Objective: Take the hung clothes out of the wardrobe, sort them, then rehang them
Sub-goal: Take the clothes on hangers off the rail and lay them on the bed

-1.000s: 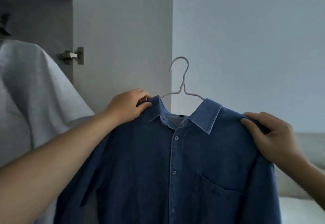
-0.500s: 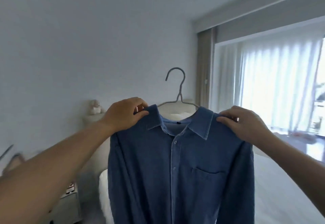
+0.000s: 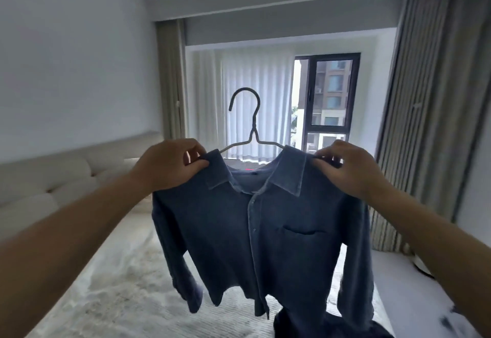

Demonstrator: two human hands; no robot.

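Turning from wardrobe to bed (image 3: 111, 279), my left hand (image 3: 170, 163) and right hand (image 3: 345, 167) pinch the shirt (image 3: 252, 231) shoulders on its hanger (image 3: 251, 125); laying down probably follows.

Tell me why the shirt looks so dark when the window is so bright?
Head view: the bright window sits behind the shirt, so its front stays in shadow; the hanger shows as a dark outline; the bed looks smeared; the curtains bend at the edge.
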